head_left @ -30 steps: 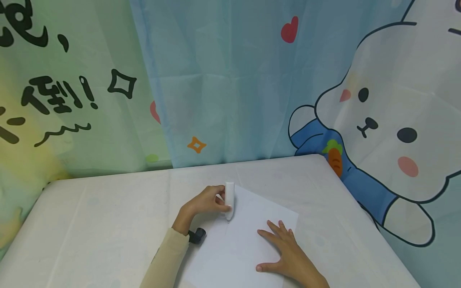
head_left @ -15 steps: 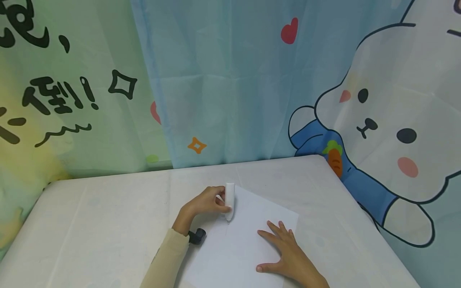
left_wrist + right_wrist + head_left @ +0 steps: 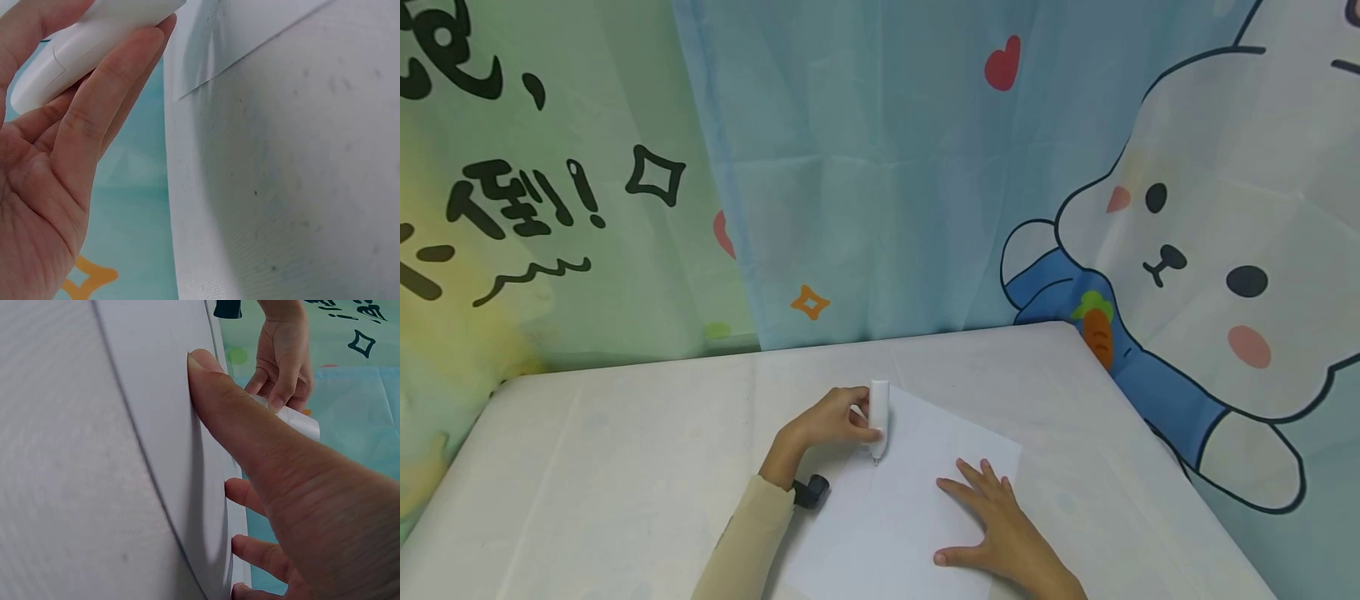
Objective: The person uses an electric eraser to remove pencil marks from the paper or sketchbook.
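Note:
My left hand (image 3: 835,417) pinches a thick white pen-like tool (image 3: 878,408) between thumb and fingers. The tool stands nearly upright, its small narrow tip pointing down at the white sheet of paper (image 3: 917,492). In the left wrist view, fingers (image 3: 106,87) wrap round the tool's smooth white body (image 3: 81,56), which shows a thin curved seam; its exact kind I cannot tell. Spread wide, my right hand (image 3: 1000,533) rests its fingertips on the right part of the sheet. The right wrist view shows that thumb (image 3: 212,381) down on the paper (image 3: 156,375).
A white cloth covers the table (image 3: 625,467) under the sheet. A black wrist camera (image 3: 811,492) sits on the left wrist, close over the paper's left edge. Behind the table hangs a printed curtain (image 3: 880,167) with a rabbit, hearts and lettering.

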Tool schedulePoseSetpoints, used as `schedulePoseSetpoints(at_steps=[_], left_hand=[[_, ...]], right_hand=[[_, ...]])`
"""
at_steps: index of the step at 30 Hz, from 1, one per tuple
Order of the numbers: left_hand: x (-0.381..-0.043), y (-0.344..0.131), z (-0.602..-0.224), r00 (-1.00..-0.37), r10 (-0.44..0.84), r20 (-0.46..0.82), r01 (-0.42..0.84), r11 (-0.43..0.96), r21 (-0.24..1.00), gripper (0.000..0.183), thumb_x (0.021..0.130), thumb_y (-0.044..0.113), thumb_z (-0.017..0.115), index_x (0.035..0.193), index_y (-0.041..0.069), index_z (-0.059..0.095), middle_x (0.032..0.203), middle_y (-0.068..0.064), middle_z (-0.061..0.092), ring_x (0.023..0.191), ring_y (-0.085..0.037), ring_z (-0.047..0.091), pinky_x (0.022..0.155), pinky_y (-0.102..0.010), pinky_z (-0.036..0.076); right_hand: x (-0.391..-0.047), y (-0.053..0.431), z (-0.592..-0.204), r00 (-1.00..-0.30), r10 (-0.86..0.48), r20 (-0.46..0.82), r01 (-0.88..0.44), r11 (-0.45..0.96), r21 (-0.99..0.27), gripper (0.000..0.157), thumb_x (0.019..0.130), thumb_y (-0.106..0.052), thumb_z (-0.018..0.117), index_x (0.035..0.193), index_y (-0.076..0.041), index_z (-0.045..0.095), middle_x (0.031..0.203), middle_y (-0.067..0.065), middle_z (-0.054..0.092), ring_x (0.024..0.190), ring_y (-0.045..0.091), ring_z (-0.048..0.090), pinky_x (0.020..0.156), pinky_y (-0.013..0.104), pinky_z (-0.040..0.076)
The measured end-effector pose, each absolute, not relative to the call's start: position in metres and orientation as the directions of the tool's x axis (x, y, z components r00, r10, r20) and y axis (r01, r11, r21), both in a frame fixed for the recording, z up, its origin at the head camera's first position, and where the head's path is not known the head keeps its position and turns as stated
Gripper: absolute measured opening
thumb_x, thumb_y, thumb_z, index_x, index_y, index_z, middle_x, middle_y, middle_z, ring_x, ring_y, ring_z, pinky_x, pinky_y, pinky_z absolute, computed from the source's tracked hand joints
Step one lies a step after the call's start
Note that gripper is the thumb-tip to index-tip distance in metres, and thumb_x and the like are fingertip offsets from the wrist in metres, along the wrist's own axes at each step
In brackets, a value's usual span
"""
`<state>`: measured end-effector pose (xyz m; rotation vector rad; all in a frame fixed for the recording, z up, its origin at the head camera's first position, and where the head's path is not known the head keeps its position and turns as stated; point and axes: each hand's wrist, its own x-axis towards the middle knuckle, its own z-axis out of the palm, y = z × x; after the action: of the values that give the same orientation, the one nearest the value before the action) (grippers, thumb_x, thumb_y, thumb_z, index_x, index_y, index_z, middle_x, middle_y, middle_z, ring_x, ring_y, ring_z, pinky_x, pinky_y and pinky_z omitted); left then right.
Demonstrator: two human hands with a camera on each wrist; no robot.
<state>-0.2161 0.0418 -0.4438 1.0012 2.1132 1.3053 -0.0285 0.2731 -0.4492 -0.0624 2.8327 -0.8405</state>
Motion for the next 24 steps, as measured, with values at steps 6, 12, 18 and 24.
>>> schedulePoseSetpoints(at_steps=[6, 12, 18, 24], left_hand=[[-0.216, 0.0415, -0.4437, -0.635, 0.772, 0.004, 0.346, 0.28, 0.896, 0.028, 0.081, 0.003, 0.076, 0.101, -0.004, 0.057, 0.091, -0.009, 0.062, 0.08, -0.01, 0.066, 0.071, -0.018, 0.051], [-0.2157, 0.0413, -0.4429, -0.642, 0.767, 0.006, 0.337, 0.275, 0.9, 0.026, 0.082, 0.003, 0.075, 0.1, -0.004, 0.057, 0.092, -0.009, 0.061, 0.08, -0.011, 0.067, 0.07, -0.017, 0.05], [-0.216, 0.0408, -0.4436, -0.641, 0.768, 0.004, 0.332, 0.273, 0.903, 0.026, 0.082, 0.003, 0.075, 0.099, -0.004, 0.057, 0.092, -0.009, 0.061, 0.081, -0.012, 0.067, 0.07, -0.017, 0.05], [-0.2152, 0.0404, -0.4428, -0.64, 0.768, 0.003, 0.339, 0.279, 0.899, 0.026, 0.082, 0.003, 0.076, 0.099, -0.004, 0.057, 0.092, -0.009, 0.061, 0.081, -0.012, 0.067, 0.069, -0.017, 0.05]], right_hand=[[-0.0285, 0.2729, -0.4486, -0.982, -0.094, -0.163, 0.012, 0.834, -0.551, 0.09, 0.064, -0.054, 0.084, 0.137, -0.01, 0.055, 0.153, 0.023, 0.033, 0.143, 0.051, 0.012, 0.111, 0.068, 0.007], [-0.0282, 0.2725, -0.448, -0.981, -0.086, -0.172, 0.022, 0.84, -0.543, 0.09, 0.063, -0.055, 0.084, 0.137, -0.011, 0.055, 0.153, 0.022, 0.034, 0.143, 0.051, 0.012, 0.111, 0.067, 0.008], [-0.0285, 0.2727, -0.4483, -0.982, -0.09, -0.168, 0.016, 0.839, -0.544, 0.09, 0.064, -0.054, 0.084, 0.136, -0.01, 0.055, 0.153, 0.023, 0.034, 0.142, 0.051, 0.012, 0.111, 0.068, 0.008], [-0.0277, 0.2728, -0.4484, -0.98, -0.091, -0.178, 0.021, 0.838, -0.545, 0.09, 0.064, -0.055, 0.084, 0.136, -0.01, 0.055, 0.153, 0.023, 0.034, 0.143, 0.052, 0.012, 0.111, 0.068, 0.008]])
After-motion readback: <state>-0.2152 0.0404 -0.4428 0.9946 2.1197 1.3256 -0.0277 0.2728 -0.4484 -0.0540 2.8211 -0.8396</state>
